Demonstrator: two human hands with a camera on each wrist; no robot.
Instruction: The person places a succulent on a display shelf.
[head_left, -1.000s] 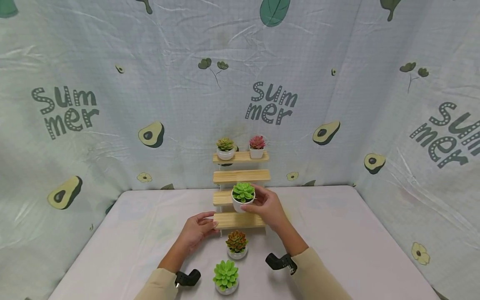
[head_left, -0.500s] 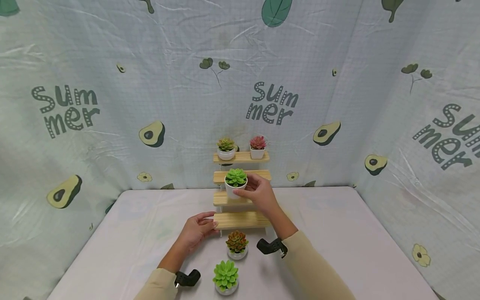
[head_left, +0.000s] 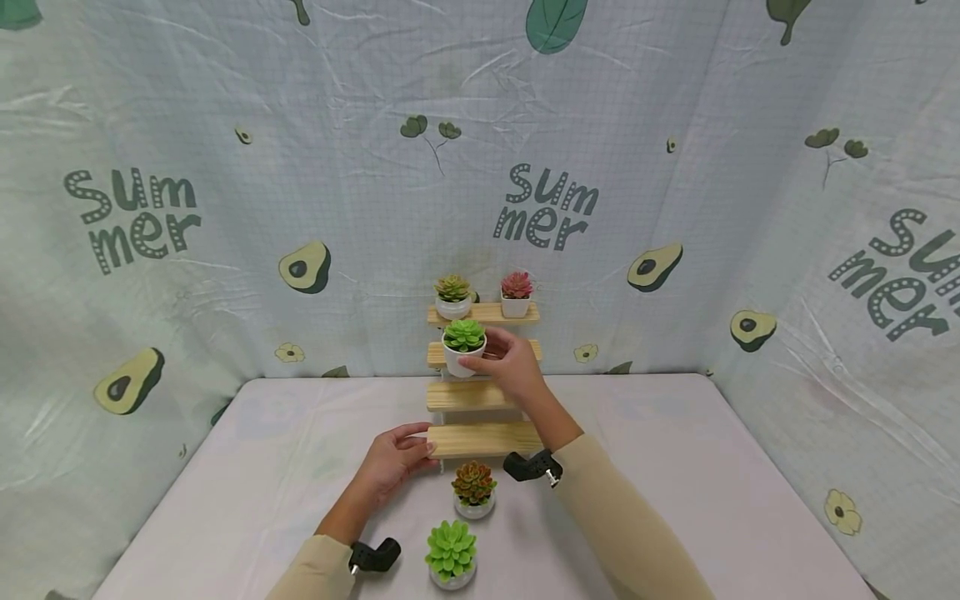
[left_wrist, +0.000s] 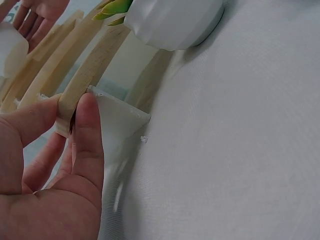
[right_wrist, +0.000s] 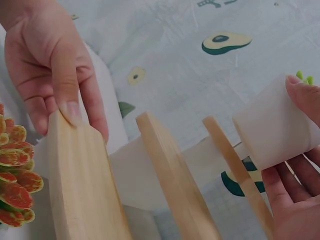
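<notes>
My right hand (head_left: 514, 367) grips a bright green succulent in a white pot (head_left: 460, 363), held upright before the second-highest step of a wooden tiered plant stand (head_left: 483, 440). Whether the pot touches that step, I cannot tell. Thumb and fingers sit around the side of the white pot (right_wrist: 272, 122) in the right wrist view. Low on the left, my left hand (head_left: 392, 463) pinches the end of the stand's bottom step; the left wrist view shows thumb and fingers on the wooden plank (left_wrist: 80, 92).
On the top step stand a yellow-green succulent (head_left: 452, 297) and a pink succulent (head_left: 516, 295). In front of the stand, a reddish-brown succulent (head_left: 474, 490) and another green succulent (head_left: 452, 555) rest on the white table (head_left: 675, 483). A printed curtain (head_left: 360, 208) hangs behind.
My right hand has carried the potted succulent upward and slightly left, from before the lower steps to the second-highest one. The left hand keeps its hold on the bottom step.
</notes>
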